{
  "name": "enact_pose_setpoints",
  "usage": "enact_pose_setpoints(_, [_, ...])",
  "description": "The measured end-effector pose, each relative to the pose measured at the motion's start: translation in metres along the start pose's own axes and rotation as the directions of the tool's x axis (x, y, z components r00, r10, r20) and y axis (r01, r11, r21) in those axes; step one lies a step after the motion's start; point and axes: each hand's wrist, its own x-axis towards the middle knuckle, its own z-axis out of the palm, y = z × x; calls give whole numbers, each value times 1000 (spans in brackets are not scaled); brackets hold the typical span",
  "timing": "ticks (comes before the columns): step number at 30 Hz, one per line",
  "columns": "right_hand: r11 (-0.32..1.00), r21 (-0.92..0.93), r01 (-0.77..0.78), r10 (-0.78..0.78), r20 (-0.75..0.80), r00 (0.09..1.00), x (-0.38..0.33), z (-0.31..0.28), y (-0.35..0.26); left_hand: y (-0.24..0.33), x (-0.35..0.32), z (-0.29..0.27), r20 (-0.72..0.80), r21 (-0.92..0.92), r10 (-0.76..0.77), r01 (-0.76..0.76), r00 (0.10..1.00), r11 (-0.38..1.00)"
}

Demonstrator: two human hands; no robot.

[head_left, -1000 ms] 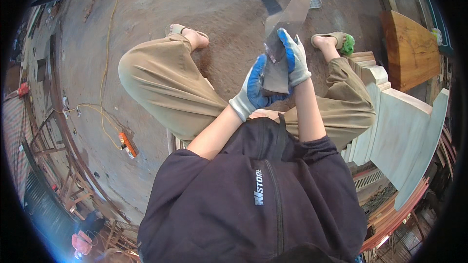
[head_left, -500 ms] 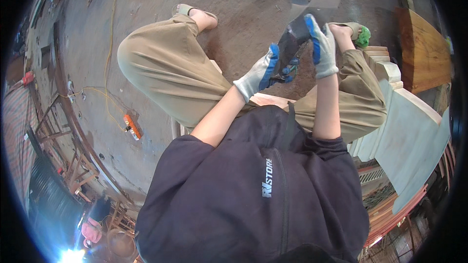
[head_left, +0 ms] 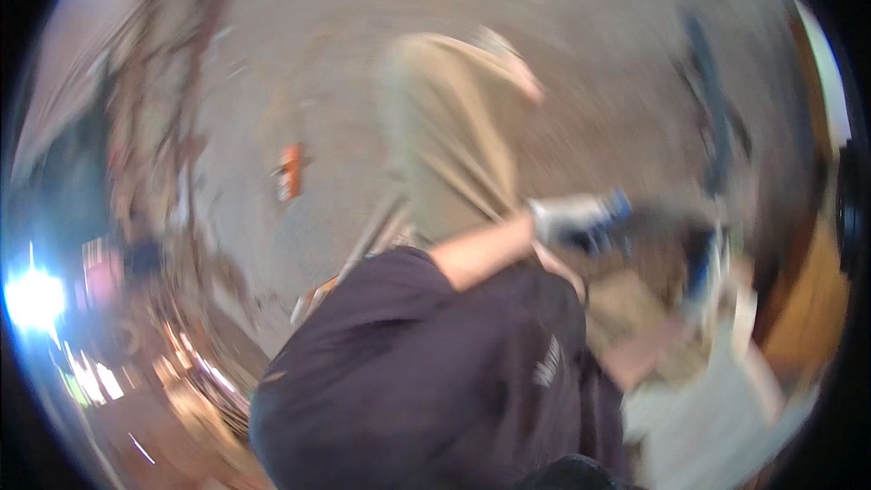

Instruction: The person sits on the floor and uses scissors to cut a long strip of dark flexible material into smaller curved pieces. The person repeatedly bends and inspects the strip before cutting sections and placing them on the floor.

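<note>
Blurred concrete floor (head_left: 318, 63), orange tool (head_left: 290, 171) lying apart, gloved left hand (head_left: 576, 220) perhaps gripping dark object (head_left: 667, 218), grip unclear

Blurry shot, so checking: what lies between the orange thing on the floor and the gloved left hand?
In the head view, bare floor, then the tan trouser leg, lies between orange thing and left hand.

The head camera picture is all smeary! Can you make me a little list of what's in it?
picture: heavily blurred by motion
left hand: grey and blue glove, reaching to a dark flat piece; grip too blurred to tell
right hand: gloved, smeared, at the same piece
clothes: dark top, tan trousers
floor: grey, with a small orange thing
</note>
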Motion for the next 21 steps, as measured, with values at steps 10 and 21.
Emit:
enact_pose_setpoints(10, [978, -169, -119, 165, 293, 942, 0, 116, 64, -19, 5, 17, 146, -213, -82, 113, 986, 971])
enact_pose_setpoints(21, [960, -227, -165, 230, 299, 926, 0, 93, 76, -29, 39, -17, 319, -4, 311, -327, 895, 945])
